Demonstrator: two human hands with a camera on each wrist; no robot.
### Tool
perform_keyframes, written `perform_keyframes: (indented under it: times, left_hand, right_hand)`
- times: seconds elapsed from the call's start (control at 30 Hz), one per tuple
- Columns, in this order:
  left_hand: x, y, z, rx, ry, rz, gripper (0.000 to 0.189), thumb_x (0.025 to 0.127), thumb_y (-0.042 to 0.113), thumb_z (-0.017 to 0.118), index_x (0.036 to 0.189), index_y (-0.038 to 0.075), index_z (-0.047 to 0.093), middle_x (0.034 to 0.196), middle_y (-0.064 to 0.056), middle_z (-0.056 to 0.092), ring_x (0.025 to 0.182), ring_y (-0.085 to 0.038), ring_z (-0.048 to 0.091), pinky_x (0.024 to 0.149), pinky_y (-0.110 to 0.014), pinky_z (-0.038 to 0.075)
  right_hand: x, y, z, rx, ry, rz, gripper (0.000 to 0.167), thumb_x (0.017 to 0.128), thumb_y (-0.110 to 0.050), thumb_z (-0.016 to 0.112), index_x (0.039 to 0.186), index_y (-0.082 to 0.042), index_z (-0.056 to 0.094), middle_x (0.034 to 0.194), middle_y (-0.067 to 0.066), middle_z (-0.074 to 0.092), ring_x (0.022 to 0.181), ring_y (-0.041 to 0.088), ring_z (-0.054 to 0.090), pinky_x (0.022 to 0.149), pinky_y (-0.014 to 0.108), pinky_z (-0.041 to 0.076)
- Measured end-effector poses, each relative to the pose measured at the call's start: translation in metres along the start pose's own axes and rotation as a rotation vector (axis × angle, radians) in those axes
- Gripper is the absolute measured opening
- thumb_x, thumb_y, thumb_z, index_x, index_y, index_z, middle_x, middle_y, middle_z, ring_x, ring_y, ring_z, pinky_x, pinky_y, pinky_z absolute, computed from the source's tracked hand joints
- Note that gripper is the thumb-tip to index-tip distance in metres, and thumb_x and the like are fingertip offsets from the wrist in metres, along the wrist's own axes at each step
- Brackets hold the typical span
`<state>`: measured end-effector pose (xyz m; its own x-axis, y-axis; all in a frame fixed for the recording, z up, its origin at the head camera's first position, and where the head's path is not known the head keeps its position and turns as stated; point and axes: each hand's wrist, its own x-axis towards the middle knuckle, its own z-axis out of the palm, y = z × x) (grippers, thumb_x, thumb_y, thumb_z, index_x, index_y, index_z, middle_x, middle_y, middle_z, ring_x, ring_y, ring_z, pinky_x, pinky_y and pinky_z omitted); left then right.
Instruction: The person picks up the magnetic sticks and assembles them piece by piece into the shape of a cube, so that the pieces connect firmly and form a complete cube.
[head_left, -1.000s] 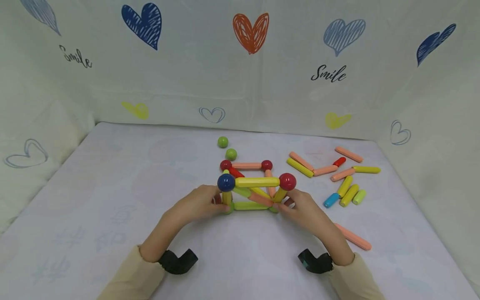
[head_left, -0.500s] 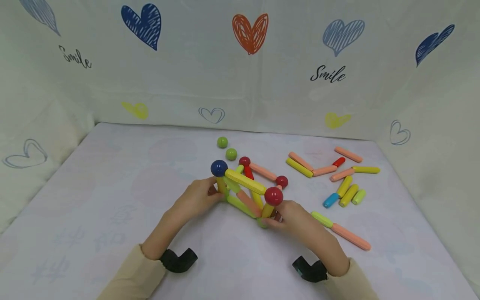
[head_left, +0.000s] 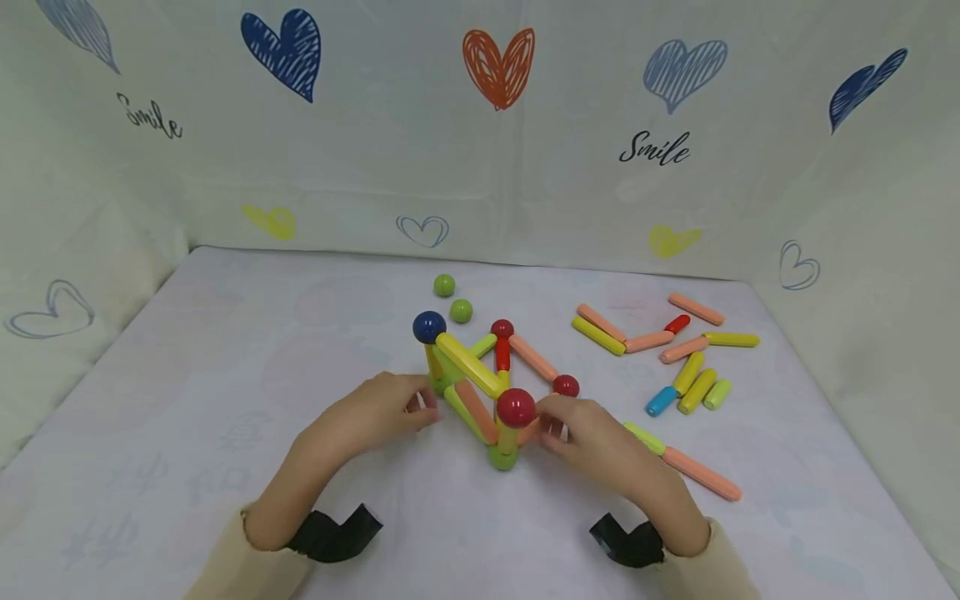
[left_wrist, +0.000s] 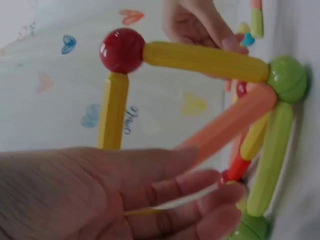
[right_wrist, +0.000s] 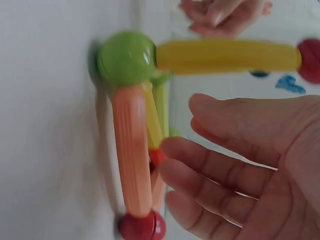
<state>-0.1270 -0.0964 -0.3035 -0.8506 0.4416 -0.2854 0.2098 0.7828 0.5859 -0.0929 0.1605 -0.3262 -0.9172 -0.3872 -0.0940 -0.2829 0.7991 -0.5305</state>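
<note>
A frame of magnetic rods and balls stands on the table between the hands, cornerwise to me. Its top yellow rod [head_left: 471, 367] runs from a blue ball [head_left: 430, 327] to a nearer red ball [head_left: 516, 408]. Under that red ball, a yellow upright meets a green ball [head_left: 502, 457]; salmon, lime and red rods make up the rest. My left hand [head_left: 386, 406] is beside the left corner, fingers loosely bent and apart, gripping nothing. At the near right side, my right hand [right_wrist: 235, 165] has its fingers spread next to a salmon rod [right_wrist: 132, 150], holding nothing.
Two loose green balls [head_left: 461, 311] lie behind the frame. Several yellow, salmon, red and blue rods [head_left: 699, 391] are scattered at the right. Near my right forearm lies a salmon rod [head_left: 702, 474] end to end with a lime one. A cloth with hearts hangs behind the table.
The frame has turned clockwise as seen from above: its red-ball corner came nearer and left, its blue-ball corner went back. Both hands have loosened from its uprights.
</note>
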Motion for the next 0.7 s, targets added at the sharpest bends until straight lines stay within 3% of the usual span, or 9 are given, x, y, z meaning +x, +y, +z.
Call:
perform_keyframes:
  times: [0.13, 0.23, 0.3, 0.5, 0.6, 0.7]
  left_hand:
    - [-0.009, 0.015, 0.003, -0.153, -0.091, 0.171, 0.017, 0.087, 0.021, 0.065, 0.102, 0.015, 0.062, 0.066, 0.002, 0.059, 0.062, -0.013, 0.054, 0.057, -0.024, 0.044]
    - [-0.008, 0.024, 0.013, -0.214, -0.132, 0.234, 0.029, 0.086, 0.024, 0.067, 0.112, 0.014, 0.058, 0.066, 0.003, 0.062, 0.061, -0.016, 0.058, 0.056, -0.024, 0.046]
    - [-0.006, 0.028, 0.023, -0.228, -0.129, 0.253, 0.030, 0.085, 0.026, 0.068, 0.109, 0.011, 0.058, 0.064, 0.003, 0.063, 0.060, -0.018, 0.060, 0.055, -0.023, 0.046]
    - [0.002, 0.036, 0.046, -0.153, 0.022, 0.286, 0.019, 0.084, 0.025, 0.068, 0.085, 0.010, 0.058, 0.057, 0.005, 0.058, 0.049, -0.006, 0.051, 0.048, -0.020, 0.042]
    - [0.003, 0.037, 0.050, -0.095, 0.092, 0.304, 0.018, 0.084, 0.024, 0.068, 0.080, 0.009, 0.058, 0.055, 0.007, 0.052, 0.048, -0.003, 0.045, 0.047, -0.018, 0.039]
    - [0.004, 0.038, 0.050, -0.066, 0.107, 0.292, 0.017, 0.085, 0.023, 0.068, 0.080, 0.009, 0.058, 0.054, 0.007, 0.049, 0.048, -0.004, 0.043, 0.046, -0.017, 0.037]
  right_hand:
    - [0.001, 0.017, -0.008, -0.011, 0.120, -0.037, 0.023, 0.083, -0.010, 0.068, 0.105, -0.011, 0.064, 0.095, 0.000, 0.061, 0.092, 0.017, 0.055, 0.076, 0.035, 0.051]
    - [0.003, 0.029, -0.009, -0.025, 0.184, -0.039, 0.024, 0.083, -0.007, 0.067, 0.107, -0.010, 0.064, 0.104, 0.005, 0.061, 0.100, 0.022, 0.054, 0.083, 0.041, 0.050]
    - [0.005, 0.034, -0.006, -0.032, 0.188, -0.038, 0.026, 0.083, -0.004, 0.066, 0.109, -0.009, 0.065, 0.112, 0.009, 0.059, 0.105, 0.026, 0.052, 0.087, 0.044, 0.049]
    - [0.010, 0.043, 0.003, -0.123, 0.154, -0.015, 0.029, 0.084, -0.004, 0.066, 0.113, -0.008, 0.065, 0.125, 0.014, 0.054, 0.115, 0.033, 0.050, 0.095, 0.048, 0.044]
    - [0.011, 0.042, 0.005, -0.171, 0.157, 0.017, 0.031, 0.082, -0.005, 0.068, 0.112, -0.010, 0.066, 0.122, 0.012, 0.055, 0.112, 0.031, 0.052, 0.094, 0.048, 0.045]
    - [0.010, 0.039, 0.004, -0.208, 0.162, 0.048, 0.029, 0.080, -0.007, 0.071, 0.109, -0.011, 0.068, 0.113, 0.010, 0.057, 0.102, 0.027, 0.055, 0.090, 0.044, 0.048]
